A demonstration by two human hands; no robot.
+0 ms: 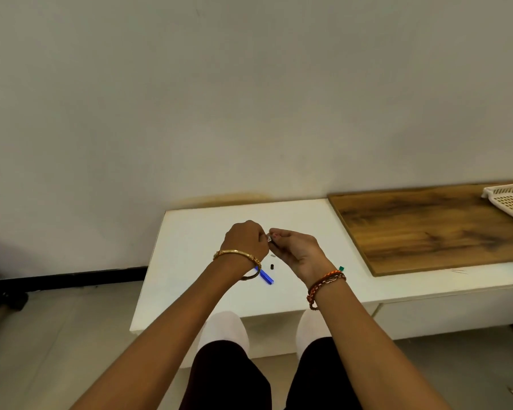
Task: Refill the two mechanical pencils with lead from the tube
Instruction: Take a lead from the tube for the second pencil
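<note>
My left hand [246,239] and my right hand [298,251] meet fingertip to fingertip above the white table [190,238]. Between them they pinch a small dark item with a pale end, which looks like the lead tube [269,239]; the fingers hide most of it. A blue mechanical pencil [266,277] lies on the table under my left wrist, partly covered by it. A small black cap [272,266] and a tiny grey piece [273,255] lie loose below the hands. A green tip [341,268] pokes out behind my right wrist; the rest of it is hidden.
A brown wooden board [427,229] covers the right part of the table, with a white plastic basket [510,202] at its far right corner. A plain wall stands right behind the table. My knees sit at the table's front edge.
</note>
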